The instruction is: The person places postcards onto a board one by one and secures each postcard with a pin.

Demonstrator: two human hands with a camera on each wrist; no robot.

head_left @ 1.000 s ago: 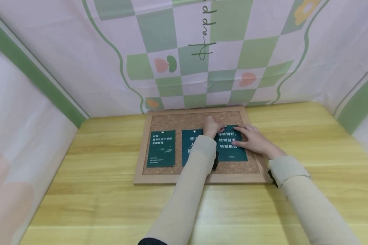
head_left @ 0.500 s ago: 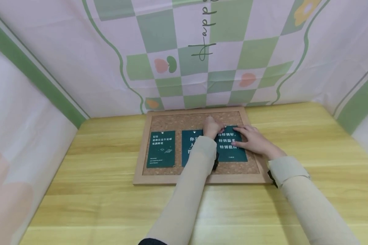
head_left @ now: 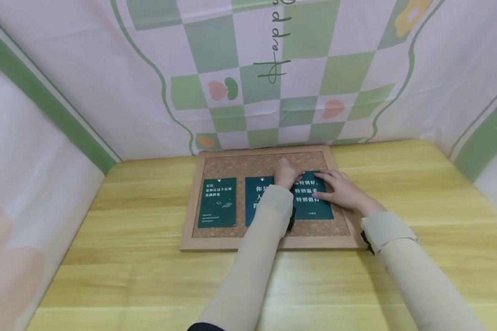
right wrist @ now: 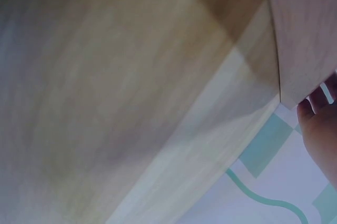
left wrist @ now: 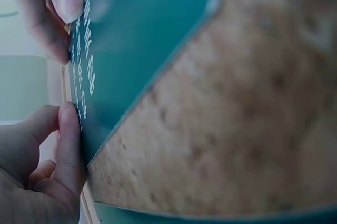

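On the framed cork board (head_left: 252,163), a dark green card with white writing (head_left: 320,212) lies at the right. My left hand (head_left: 286,174) is curled at the card's top edge, its thumb and finger pinched around a small pushpin mostly hidden by the fingertips. In the left wrist view the thumb and finger (left wrist: 67,124) meet close against the card (left wrist: 142,29). My right hand (head_left: 343,191) spreads over the card's right side, thumb and fingertips resting on its face. The right wrist view catches part of this hand (right wrist: 322,134) beside the board's wooden frame (right wrist: 308,29).
Two more green cards are pinned to the board: a left card (head_left: 217,214) and a middle card (head_left: 251,184), partly covered by my left sleeve (head_left: 252,248). The board lies on a wooden table (head_left: 120,257), against a patterned cloth backdrop (head_left: 265,110).
The scene shifts slightly downward in the head view. Both hands keep nearly the same place on the right card.
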